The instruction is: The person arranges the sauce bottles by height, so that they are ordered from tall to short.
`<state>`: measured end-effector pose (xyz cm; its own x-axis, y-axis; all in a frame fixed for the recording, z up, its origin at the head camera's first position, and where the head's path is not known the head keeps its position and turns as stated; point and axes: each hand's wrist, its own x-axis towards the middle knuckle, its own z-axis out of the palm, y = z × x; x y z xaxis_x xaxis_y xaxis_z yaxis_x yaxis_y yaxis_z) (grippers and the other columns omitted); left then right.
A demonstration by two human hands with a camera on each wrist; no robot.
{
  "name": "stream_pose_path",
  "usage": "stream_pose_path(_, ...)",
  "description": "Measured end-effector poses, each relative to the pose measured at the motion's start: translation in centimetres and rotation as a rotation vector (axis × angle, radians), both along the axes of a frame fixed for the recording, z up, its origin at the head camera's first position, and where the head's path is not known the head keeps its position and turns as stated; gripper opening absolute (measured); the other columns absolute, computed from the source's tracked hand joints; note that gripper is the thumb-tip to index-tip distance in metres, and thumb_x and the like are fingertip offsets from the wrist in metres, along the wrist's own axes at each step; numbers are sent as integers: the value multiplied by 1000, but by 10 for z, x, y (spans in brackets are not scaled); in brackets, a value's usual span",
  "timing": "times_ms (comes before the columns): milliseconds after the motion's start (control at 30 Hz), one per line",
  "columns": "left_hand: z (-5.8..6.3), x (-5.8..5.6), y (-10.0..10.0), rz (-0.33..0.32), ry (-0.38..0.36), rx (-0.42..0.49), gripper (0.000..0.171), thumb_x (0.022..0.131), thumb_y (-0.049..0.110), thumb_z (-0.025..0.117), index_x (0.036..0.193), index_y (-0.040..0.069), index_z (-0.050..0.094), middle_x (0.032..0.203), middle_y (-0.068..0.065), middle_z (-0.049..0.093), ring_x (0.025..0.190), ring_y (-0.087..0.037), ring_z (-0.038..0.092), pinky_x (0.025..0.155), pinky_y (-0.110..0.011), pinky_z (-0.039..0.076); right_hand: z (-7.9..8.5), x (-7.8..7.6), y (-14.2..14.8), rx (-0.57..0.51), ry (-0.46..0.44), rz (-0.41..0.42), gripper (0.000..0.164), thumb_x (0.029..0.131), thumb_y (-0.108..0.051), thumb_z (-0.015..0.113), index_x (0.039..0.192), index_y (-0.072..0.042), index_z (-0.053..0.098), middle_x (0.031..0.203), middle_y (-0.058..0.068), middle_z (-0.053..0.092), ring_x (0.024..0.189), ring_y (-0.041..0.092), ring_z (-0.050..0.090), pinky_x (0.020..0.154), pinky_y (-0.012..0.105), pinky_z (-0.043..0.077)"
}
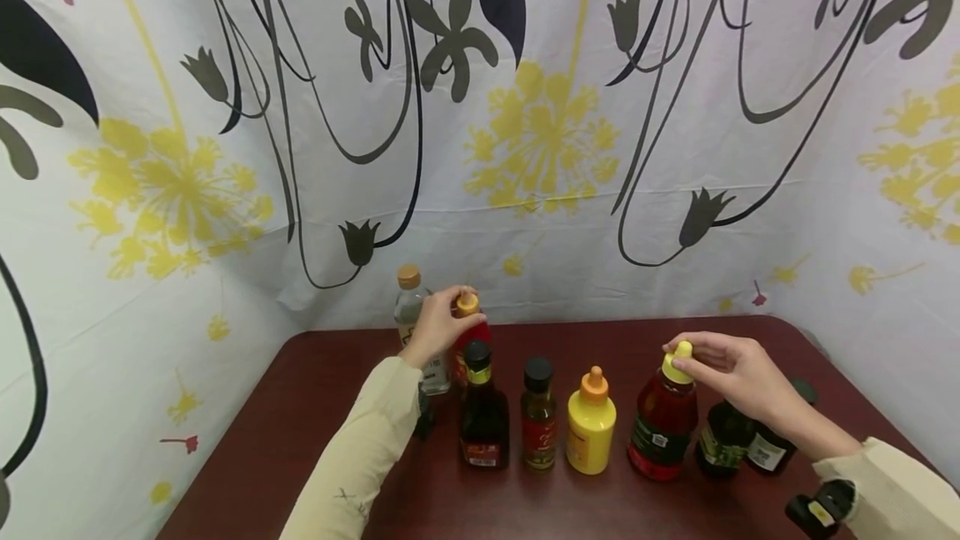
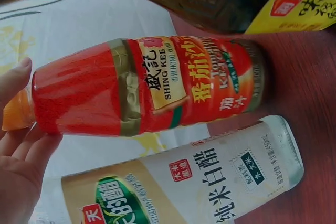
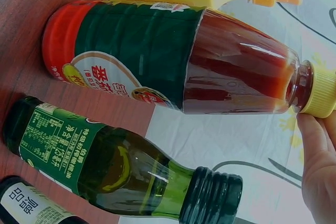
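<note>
My left hand (image 1: pixel 444 323) pinches the orange cap of a red ketchup bottle (image 2: pixel 157 85), which stands in the back row at the left. Right next to it is a clear white vinegar bottle (image 1: pixel 412 307) with a tan cap. On the right, my right hand (image 1: pixel 731 365) grips the yellow cap of a larger sauce bottle (image 1: pixel 663 415) with dark red contents and a green label. In the right wrist view, a green-glass oil bottle (image 3: pixel 131 166) with a dark cap stands beside that bottle.
Between the hands stand a dark sauce bottle (image 1: pixel 483 415), a small black-capped bottle (image 1: pixel 538 423) and a yellow squeeze bottle (image 1: pixel 591 432). A dark bottle with a white label (image 1: pixel 768 450) is at the far right. Behind the dark red table (image 1: pixel 315 407) hangs a patterned cloth (image 1: pixel 480 148).
</note>
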<state>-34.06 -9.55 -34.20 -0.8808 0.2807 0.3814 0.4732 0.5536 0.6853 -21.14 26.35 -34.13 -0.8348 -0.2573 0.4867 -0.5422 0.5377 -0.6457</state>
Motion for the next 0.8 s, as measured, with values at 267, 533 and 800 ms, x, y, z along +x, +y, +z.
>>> stream_pose_path(267,-1,-9,2,27,2,-10,34,77,17,70,106,5,60,101,-9,60,90,-20,58,74,-29,49,1,1,0,-9,-8,5,22,83,-2,59,105,2,60,98,-12,62,91,-3,57,66,16,48)
stream_pose_path(533,-3,-14,3,56,-17,-59,33,77,17,69,106,3,59,99,-10,59,88,-21,57,74,-31,48,1,1,-1,-16,-5,12,22,83,-1,59,105,-1,61,98,-14,61,91,-3,57,67,16,48)
stream_pose_path(800,-1,-18,7,96,-131,-55,37,82,15,64,115,3,53,107,-13,54,95,-25,54,77,-35,46,1,1,-1,-14,-3,7,21,84,-1,59,105,0,60,98,-14,61,91,-2,57,67,16,48)
